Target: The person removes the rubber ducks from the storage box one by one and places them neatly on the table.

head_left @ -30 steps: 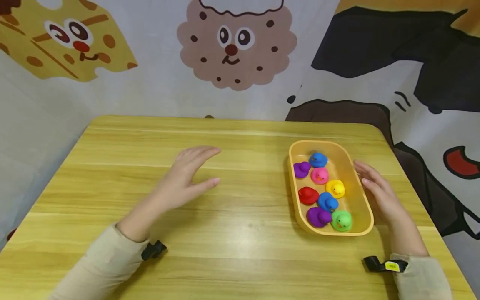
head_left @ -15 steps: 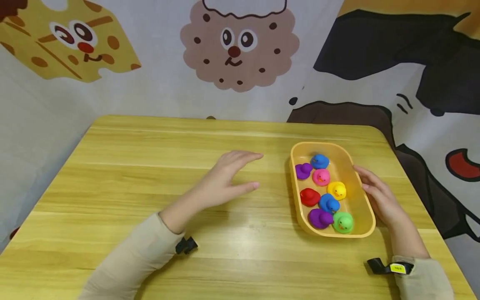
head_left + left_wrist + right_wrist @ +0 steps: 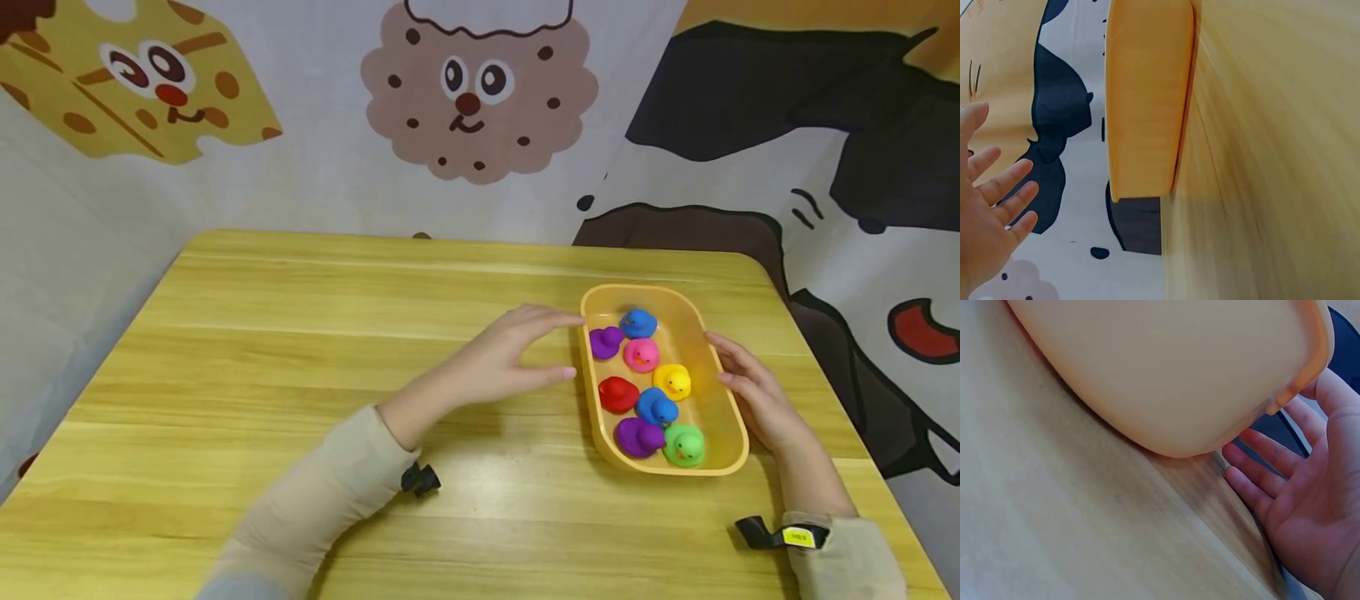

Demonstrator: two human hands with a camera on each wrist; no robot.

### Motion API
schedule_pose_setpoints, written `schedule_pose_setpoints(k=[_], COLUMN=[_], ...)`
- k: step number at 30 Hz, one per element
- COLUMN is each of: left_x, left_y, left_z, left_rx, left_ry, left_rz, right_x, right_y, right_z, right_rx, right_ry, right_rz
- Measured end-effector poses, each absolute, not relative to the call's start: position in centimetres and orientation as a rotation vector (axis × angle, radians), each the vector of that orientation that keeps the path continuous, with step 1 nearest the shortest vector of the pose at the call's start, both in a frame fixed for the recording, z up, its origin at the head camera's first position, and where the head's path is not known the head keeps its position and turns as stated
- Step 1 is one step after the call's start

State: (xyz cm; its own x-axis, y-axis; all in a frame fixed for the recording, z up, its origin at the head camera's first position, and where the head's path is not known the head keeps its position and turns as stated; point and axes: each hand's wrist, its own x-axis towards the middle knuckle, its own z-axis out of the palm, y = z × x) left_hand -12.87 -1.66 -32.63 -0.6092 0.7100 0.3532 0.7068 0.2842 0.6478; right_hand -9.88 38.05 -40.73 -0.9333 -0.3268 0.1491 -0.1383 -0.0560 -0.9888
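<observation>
An orange-yellow plastic basin [image 3: 720, 417] stands on the right part of the table, holding several rubber ducks: two blue, two purple, and one each of pink [image 3: 641, 355], yellow [image 3: 672, 382], red [image 3: 618, 394] and green [image 3: 684, 445]. Just left of its rim is my left hand [image 3: 502, 358], fingers extended and thumb spread, holding nothing. In the left wrist view, that hand looks apart from the basin's outer wall [image 3: 1147, 100]. On the other side, my right hand [image 3: 765, 400] has its fingers along the outer wall and its thumb near the rim; the right wrist view shows fairly straight fingers [image 3: 1260, 469].
The wooden table [image 3: 300, 333] extends to the left and in front of the basin. Behind it hangs a cloth [image 3: 315, 192] printed with cartoon figures. Small black cameras [image 3: 422, 480] sit at both wrists.
My left hand has travelled right across the table to beside the basin's left rim. The right hand stays at the basin's right side, and the ducks keep their places.
</observation>
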Motion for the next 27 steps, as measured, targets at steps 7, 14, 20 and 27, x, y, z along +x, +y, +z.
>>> schedule_pose_setpoints(k=[7, 14, 20, 27], left_x=[-13.6, -14.5, -15.3, -16.4], left_y=[0.7, 3.1, 4.6, 6.1], left_z=[-33.3, -33.9, -34.3, -34.6], left_rx=[1.435, 1.54, 1.502, 1.49], left_ry=[2.454, 2.426, 2.405, 2.313], left_rz=[1.195, 1.024, 0.884, 0.867], right_x=[-9.9, -9.9, -9.9, -9.9], right_y=[38.1, 38.1, 38.1, 38.1], right_z=[-40.8, -40.7, -40.7, -40.7], right_rx=[-0.504, -0.51, -0.504, -0.506], right_ry=[2.06, 2.054, 2.057, 2.077], right_rz=[-2.112, -2.11, -2.105, -2.101])
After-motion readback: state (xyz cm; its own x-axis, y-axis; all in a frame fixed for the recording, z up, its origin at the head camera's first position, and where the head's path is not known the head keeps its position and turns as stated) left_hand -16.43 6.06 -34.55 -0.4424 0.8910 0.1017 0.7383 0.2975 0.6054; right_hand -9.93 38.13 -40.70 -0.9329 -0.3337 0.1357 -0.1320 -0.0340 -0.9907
